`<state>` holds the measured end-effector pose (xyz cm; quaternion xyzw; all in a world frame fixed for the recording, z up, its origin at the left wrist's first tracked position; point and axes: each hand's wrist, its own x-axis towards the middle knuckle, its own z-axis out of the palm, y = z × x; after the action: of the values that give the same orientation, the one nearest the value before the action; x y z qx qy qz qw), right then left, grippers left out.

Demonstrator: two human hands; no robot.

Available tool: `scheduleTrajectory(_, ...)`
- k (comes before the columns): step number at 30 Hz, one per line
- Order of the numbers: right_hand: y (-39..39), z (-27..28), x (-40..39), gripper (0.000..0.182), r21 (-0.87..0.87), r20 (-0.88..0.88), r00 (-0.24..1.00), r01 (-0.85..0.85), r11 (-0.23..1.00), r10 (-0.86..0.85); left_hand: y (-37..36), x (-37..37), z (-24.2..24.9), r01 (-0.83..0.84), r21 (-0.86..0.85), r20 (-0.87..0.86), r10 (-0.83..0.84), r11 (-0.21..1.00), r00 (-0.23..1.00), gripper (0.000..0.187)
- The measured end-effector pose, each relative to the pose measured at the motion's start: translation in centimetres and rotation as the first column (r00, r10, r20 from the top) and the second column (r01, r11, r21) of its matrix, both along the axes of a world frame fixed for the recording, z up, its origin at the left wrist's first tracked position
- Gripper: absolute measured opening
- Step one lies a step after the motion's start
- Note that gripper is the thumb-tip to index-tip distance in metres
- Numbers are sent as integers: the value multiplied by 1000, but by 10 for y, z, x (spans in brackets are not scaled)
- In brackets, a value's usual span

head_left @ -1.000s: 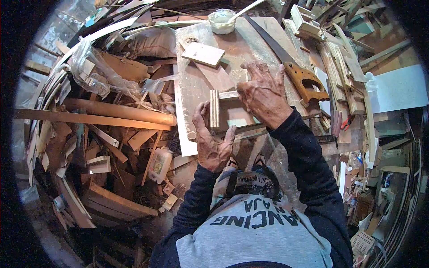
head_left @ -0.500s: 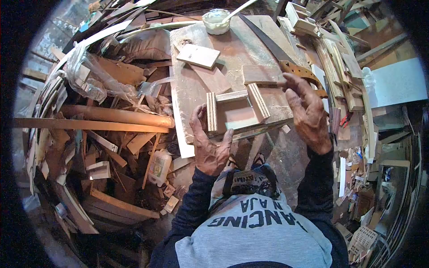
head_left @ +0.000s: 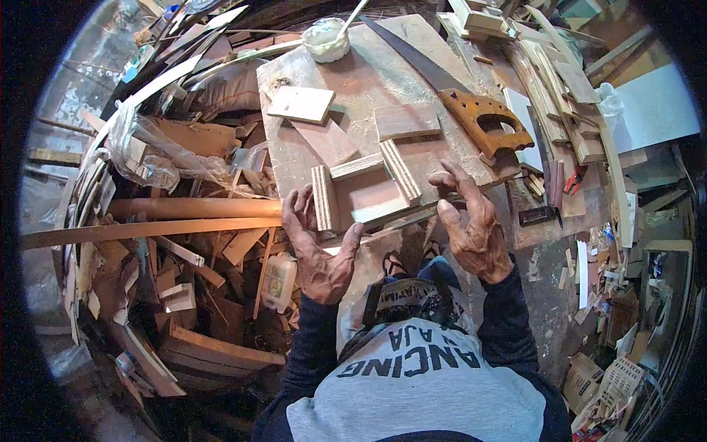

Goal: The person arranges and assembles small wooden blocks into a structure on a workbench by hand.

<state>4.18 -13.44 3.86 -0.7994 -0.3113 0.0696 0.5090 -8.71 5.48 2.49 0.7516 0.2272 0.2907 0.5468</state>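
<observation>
A three-sided plywood frame (head_left: 403, 174) stands near the front edge of the wooden work board (head_left: 353, 85), its open side toward me. My left hand (head_left: 322, 247) is beside the frame's left piece, thumb and fingers spread, fingertips right at the outer face. To the right of the frame, my right hand (head_left: 471, 228) hovers with fingers apart and nothing in them. Behind the frame lies a flat wood block (head_left: 407, 121). A pale rectangular piece (head_left: 301, 104) rests across a longer thin strip (head_left: 328, 140) on the left.
A handsaw (head_left: 482, 121) with a wooden handle lies along the board's right side. A tub of white paste (head_left: 325, 40) with a stick in it stands at the back. Plywood strips (head_left: 545, 88) and red-handled pliers (head_left: 577, 179) lie right; wood scraps (head_left: 213, 250) pile up left.
My right hand has moved left and down toward the frame, uncovering the saw handle. The left hand stays beside the frame's left piece. The whole view has shifted slightly.
</observation>
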Motion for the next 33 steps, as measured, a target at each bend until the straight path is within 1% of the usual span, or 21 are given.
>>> scheduleTrajectory(1, 0, -2, 2, 54, -15, 38, 999, -17, 1000, 18, 5, 0, -7, -4, 43, 100, 0, 999, 995, 85)
scheduleTrajectory(2, 0, -1, 2, 55, -15, 37, 999, -25, 1000, 26, 8, -1, -1, -7, 171, 43, 0, 985, 999, 84)
scheduleTrajectory(4, 2, 2, 4, 56, -15, 40, 998, -47, 999, 48, 11, -2, 27, 3, 415, -68, 28, 910, 997, 82)
scheduleTrajectory(5, 3, 1, 5, 56, -18, 42, 998, -55, 998, 55, 14, 2, 37, 32, 491, -82, 10, 871, 997, 77)
scheduleTrajectory(8, 3, -5, 8, 56, -35, 47, 996, -76, 997, 77, 22, 15, 55, 144, 674, -245, 35, 724, 969, 72)
scheduleTrajectory(9, 2, -6, 9, 56, -40, 45, 996, -81, 996, 83, 23, 23, 59, 161, 682, -259, 30, 713, 965, 72)
scheduleTrajectory(10, 1, -6, 10, 56, -43, 43, 995, -87, 995, 88, 28, 31, 60, 182, 713, -239, -8, 677, 971, 72)
scheduleTrajectory(12, 0, -4, 10, 55, -47, 4, 995, -99, 994, 99, 29, 41, 64, 255, 677, -331, -24, 691, 943, 76)
scheduleTrajectory(13, -1, -3, 10, 55, -49, -16, 995, -103, 994, 102, 30, 46, 63, 283, 682, -353, -35, 675, 935, 76)
scheduleTrajectory(15, -2, -6, 12, 54, -59, 7, 993, -121, 991, 121, 34, 53, 57, 339, 690, -398, -56, 640, 916, 75)
scheduleTrajectory(17, -3, -11, 14, 54, -65, 32, 990, -133, 989, 135, 41, 59, 38, 320, 762, -345, -65, 563, 936, 71)
scheduleTrajectory(18, -4, -14, 16, 54, -67, 44, 989, -137, 988, 140, 42, 62, 38, 311, 795, -320, -75, 521, 944, 70)
scheduleTrajectory(19, -4, -15, 16, 54, -69, 57, 988, -139, 988, 143, 41, 68, 40, 375, 783, -433, 1, 496, 902, 63)
scheduleTrajectory(22, -5, -13, 16, 53, -62, 40, 989, -140, 988, 143, 39, 82, 53, 522, 678, -646, 82, 518, 759, 60)
scheduleTrajectory(25, -4, -17, 15, 52, -19, 9, 991, -134, 991, 134, 43, 86, 39, 417, 774, -528, 121, 476, 841, 56)
scheduleTrajectory(28, -7, -17, 17, 52, -75, 20, 987, -159, 984, 161, 44, 85, 46, 405, 780, -510, 110, 477, 853, 54)
scheduleTrajectory(30, -7, -13, 16, 51, -94, 31, 987, -152, 984, 156, 57, 86, 42, 383, 754, -440, -22, 533, 898, 53)
scheduleTrajectory(32, -6, -10, 15, 51, -113, 46, 988, -141, 984, 147, 60, 86, 47, 373, 754, -402, -69, 540, 913, 54)
scheduleTrajectory(33, -6, -9, 15, 50, -124, 55, 989, -133, 983, 140, 53, 85, 62, 382, 724, -449, -29, 575, 893, 56)
